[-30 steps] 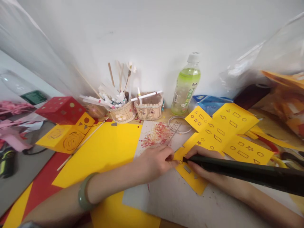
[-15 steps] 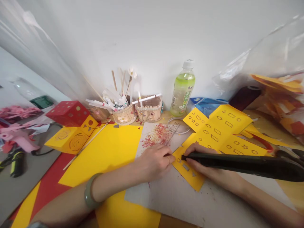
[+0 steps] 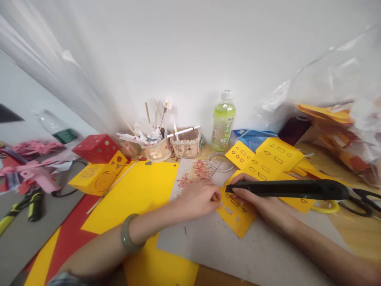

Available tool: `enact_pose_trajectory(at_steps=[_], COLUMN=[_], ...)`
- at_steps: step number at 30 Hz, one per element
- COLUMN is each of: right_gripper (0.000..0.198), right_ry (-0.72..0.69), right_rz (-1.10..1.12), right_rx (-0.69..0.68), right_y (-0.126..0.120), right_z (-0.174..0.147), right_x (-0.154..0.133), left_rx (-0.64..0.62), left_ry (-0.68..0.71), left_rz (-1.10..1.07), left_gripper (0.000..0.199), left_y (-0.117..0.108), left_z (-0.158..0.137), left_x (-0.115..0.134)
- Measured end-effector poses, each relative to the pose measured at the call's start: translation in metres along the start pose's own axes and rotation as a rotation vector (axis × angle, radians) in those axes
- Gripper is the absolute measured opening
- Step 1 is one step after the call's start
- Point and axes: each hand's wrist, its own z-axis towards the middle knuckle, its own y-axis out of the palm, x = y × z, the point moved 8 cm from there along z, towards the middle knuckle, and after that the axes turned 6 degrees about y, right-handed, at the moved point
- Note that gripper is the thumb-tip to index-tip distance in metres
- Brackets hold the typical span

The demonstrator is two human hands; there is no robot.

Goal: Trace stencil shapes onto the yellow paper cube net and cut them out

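Note:
My right hand [image 3: 248, 194] is wrapped around a black utility knife [image 3: 285, 189], its tip end over the yellow card [image 3: 247, 224]. This card has cut-out or outlined shapes, such as circles, stars and four-sided figures, and spreads in a cross form. At the left edge of its nearest flap, my left hand [image 3: 201, 200] is closed, fingers curled; whether anything is between them is hidden. A green bangle [image 3: 130, 234] circles the left wrist. Beneath both hands lies a grey board [image 3: 205, 242], with red and yellow crumbs near its far edge.
Two decorated baskets [image 3: 186, 147] with sticks stand by the wall, beside a drink bottle [image 3: 223, 121]. Red and yellow paper boxes [image 3: 95, 149] sit left, near a pink glue gun [image 3: 38, 174]. Scissors [image 3: 357, 200] lie at right. A yellow sheet [image 3: 131, 198] extends under my left arm.
The view has shifted slightly. My left hand has drawn its fingers in at the card's edge. The utility knife's rear end has swung away from me, its tip staying over the card.

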Motion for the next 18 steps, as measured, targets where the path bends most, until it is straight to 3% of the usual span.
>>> enact_pose_trajectory(at_steps=[7,14,18], right_gripper=[0.016,0.023,0.026], right_ry=[0.032,0.016,-0.037], right_rz=[0.206,0.348,0.362], right_rx=[0.006,0.030,0.062], right_y=[-0.002,-0.006,-0.011], right_z=[0.004,0.004,0.004], right_x=[0.019,0.015,0.009], left_rx=[-0.006,0.253,0.103], left_ry=[-0.110,-0.196,-0.152], left_rz=[-0.072,-0.026,-0.095], left_gripper=[0.006,0.032,0.029], left_y=[-0.011,-0.044,-0.025], left_z=[0.007,0.002,0.001], left_x=[-0.009,-0.024,-0.008])
